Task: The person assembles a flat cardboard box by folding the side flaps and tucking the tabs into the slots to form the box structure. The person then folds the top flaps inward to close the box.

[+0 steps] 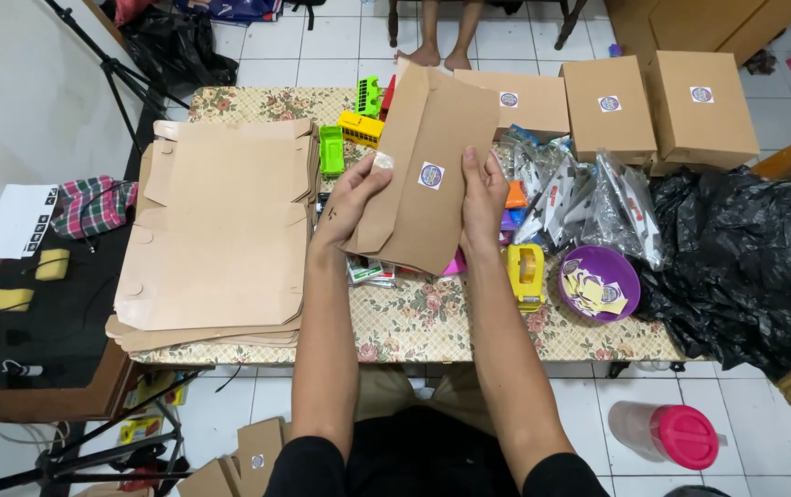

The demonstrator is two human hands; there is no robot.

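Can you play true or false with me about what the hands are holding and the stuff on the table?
1. Both hands hold a brown cardboard box. True: the left hand grips its left edge and the right hand its right side.
2. The purple bowl is full of toy cars. False: it holds small paper stickers.
3. A stack of flat cardboard sheets lies left of the hands. True.
4. The closed boxes at the far edge are blue. False: they are brown, each with a round sticker.
5. A yellow toy bus sits beyond the left hand. True.
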